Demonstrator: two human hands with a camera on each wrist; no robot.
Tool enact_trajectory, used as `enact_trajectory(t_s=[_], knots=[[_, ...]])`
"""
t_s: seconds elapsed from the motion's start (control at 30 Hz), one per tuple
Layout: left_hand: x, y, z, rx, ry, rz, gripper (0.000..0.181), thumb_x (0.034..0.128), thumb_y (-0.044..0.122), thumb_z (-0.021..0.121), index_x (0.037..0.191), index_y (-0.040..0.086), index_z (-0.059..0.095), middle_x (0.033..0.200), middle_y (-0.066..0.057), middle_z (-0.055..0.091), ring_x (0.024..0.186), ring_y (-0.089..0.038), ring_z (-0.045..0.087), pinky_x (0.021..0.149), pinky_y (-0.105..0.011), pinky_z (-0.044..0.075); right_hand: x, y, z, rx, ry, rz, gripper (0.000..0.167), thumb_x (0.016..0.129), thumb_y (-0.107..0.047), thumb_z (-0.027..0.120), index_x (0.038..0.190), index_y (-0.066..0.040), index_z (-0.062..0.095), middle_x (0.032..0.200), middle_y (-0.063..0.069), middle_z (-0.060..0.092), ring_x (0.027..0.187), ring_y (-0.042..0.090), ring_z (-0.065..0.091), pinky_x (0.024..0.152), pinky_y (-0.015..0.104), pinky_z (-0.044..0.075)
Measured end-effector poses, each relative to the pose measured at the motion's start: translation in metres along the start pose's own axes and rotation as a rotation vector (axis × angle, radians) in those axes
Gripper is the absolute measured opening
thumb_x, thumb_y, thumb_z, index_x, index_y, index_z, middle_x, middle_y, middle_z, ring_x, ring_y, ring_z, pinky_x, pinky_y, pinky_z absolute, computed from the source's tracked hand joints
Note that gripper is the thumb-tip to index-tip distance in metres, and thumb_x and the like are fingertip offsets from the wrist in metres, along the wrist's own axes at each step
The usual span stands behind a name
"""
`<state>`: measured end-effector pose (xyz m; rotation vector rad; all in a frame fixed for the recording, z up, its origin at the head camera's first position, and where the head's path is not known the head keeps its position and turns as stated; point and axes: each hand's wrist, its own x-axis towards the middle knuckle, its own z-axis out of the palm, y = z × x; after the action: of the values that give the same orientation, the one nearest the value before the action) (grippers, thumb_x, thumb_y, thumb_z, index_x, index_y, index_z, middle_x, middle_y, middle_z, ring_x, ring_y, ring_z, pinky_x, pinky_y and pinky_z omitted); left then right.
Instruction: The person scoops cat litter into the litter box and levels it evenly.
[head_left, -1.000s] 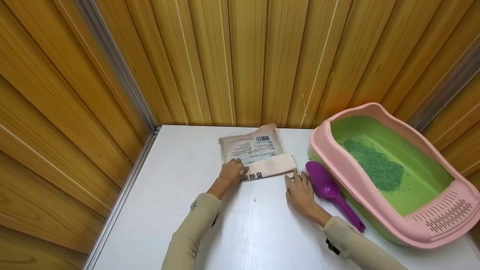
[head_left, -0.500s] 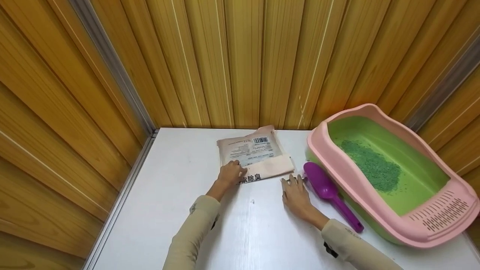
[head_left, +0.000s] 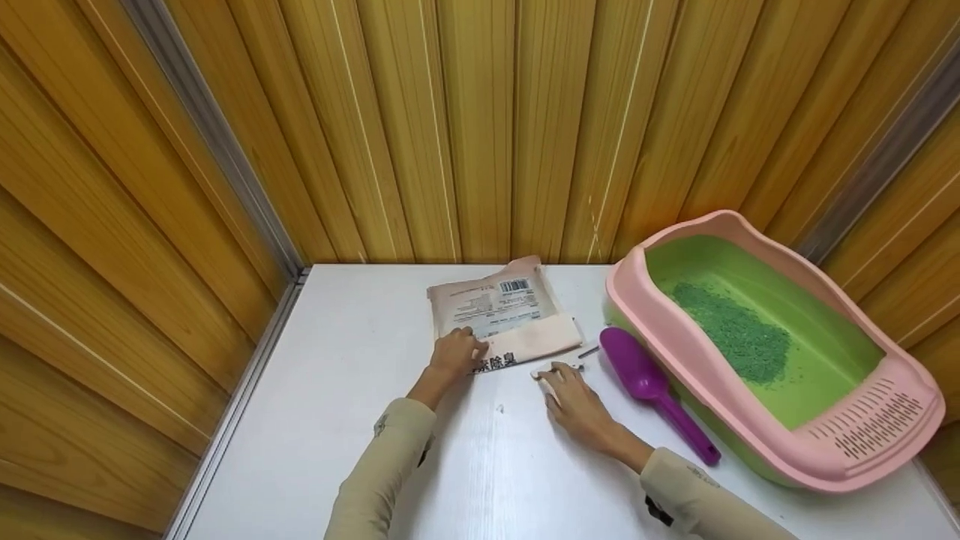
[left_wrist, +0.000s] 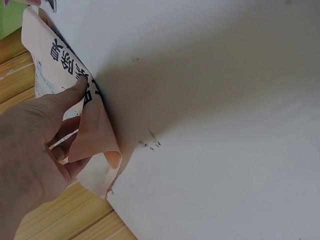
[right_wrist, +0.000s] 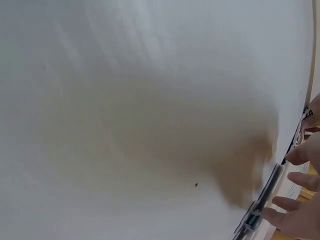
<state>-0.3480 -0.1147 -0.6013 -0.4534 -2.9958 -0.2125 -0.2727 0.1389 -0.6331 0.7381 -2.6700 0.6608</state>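
Note:
A pink printed bag [head_left: 499,304] with a barcode lies flat near the back of the white table, its near end folded over in a band with dark characters. My left hand [head_left: 455,352] pinches the left end of that fold; in the left wrist view the thumb [left_wrist: 75,94] presses on top, with other fingers behind the fold. Just right of the bag's front edge, my right hand [head_left: 577,409] has its fingers on a thin clear-and-dark strip [head_left: 555,368]. The right wrist view shows those fingers [right_wrist: 282,202] fairly extended along the strip [right_wrist: 255,216], whose exact kind is unclear.
A purple scoop [head_left: 637,371] lies beside the right hand. Behind it stands a pink-rimmed green litter box [head_left: 814,304] with green granules [head_left: 739,334] inside. Wood-patterned walls [head_left: 480,127] border the white table [head_left: 352,337] at the back and left.
My right hand has slid left and toward me, away from the scoop, and the light strip now shows under its fingers. My left hand stays on the fold. The whole view has shifted slightly.

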Motion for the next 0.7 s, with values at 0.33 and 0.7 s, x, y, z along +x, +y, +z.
enact_trajectory(t_s=[0.33,0.7], knots=[[0.006,-0.001,-0.003,0.005,0.034,0.014,0.023,0.0953,0.02,0.071,0.117,0.022,0.078,0.099,-0.011,0.07,0.089,-0.028,0.066,0.076,-0.043,0.059,0.005,0.015,-0.015,-0.082,0.08,0.213,0.031,0.095,-0.017,0.068,0.116,0.003,0.058,0.099,0.018,0.054,0.076,0.033,0.063,0.06,0.046,0.055],[-0.003,-0.003,0.0,0.007,0.09,0.059,0.022,0.0907,0.02,0.076,0.112,0.02,0.08,0.098,-0.009,0.073,0.085,-0.027,0.069,0.073,-0.041,0.059,0.024,0.02,-0.013,0.077,0.058,0.365,0.026,0.093,-0.014,0.071,0.104,0.008,0.065,0.096,0.023,0.068,0.088,0.04,0.069,0.078,0.052,0.056]])
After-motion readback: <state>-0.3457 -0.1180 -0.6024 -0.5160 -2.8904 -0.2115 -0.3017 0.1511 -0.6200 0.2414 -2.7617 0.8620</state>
